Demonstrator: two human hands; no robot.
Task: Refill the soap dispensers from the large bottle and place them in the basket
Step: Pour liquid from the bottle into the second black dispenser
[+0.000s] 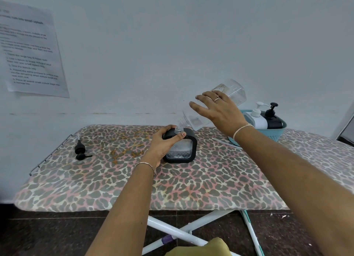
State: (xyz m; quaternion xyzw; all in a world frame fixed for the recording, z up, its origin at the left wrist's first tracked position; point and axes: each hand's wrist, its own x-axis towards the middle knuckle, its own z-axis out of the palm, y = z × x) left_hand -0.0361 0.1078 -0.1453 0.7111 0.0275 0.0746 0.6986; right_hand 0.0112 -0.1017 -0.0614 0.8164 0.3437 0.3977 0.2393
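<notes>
A black soap dispenser (183, 150) with a clear window stands uncapped on the leopard-print board (191, 186). My left hand (162, 144) grips its top left shoulder, thumb by the open neck. My right hand (218, 110) holds the large clear bottle (231, 91) tilted steeply, its mouth right over the dispenser's neck. The dispenser's black pump head (80, 150) lies on the board at the far left. At the back right, a teal basket (275, 136) holds a white dispenser (257, 118) and a black dispenser (273, 118).
A printed sheet (28, 51) is taped to the wall on the left. A wire rack edge (49, 154) borders the board's left end. White crossed legs (178, 231) show under the board, above a dark floor. A white strip (226, 142) lies near the basket.
</notes>
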